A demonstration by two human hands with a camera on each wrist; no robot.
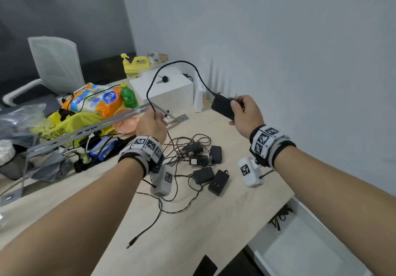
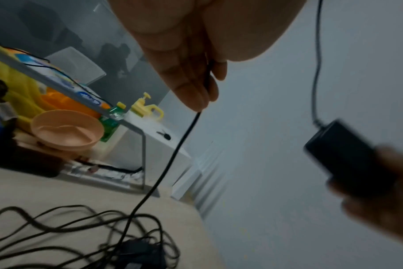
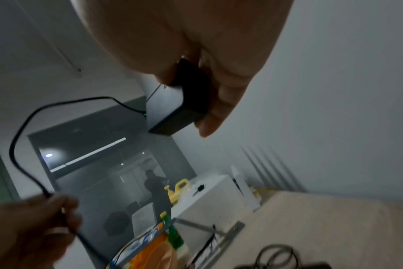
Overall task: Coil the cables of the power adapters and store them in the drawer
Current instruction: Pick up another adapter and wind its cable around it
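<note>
My right hand [image 1: 244,113] grips a black power adapter [image 1: 221,106] raised above the wooden desk [image 1: 225,211]; the adapter [image 3: 173,107] shows between its fingers in the right wrist view. The adapter's black cable [image 1: 171,65] arcs up and leftward to my left hand [image 1: 152,121], which pinches it; from there the cable [image 2: 173,154] hangs down to the desk. Several more black adapters [image 1: 205,168] lie in tangled cables on the desk. An open white drawer [image 1: 306,243] sits at the lower right with cable ends inside.
A white box [image 1: 171,89] with keys stands at the desk's back. Left of it lie a green bottle [image 1: 128,95], tissue packs [image 1: 96,100], a peach bowl [image 1: 126,121], a yellow bag and a metal rail [image 1: 85,128]. A white chair [image 1: 55,63] stands behind.
</note>
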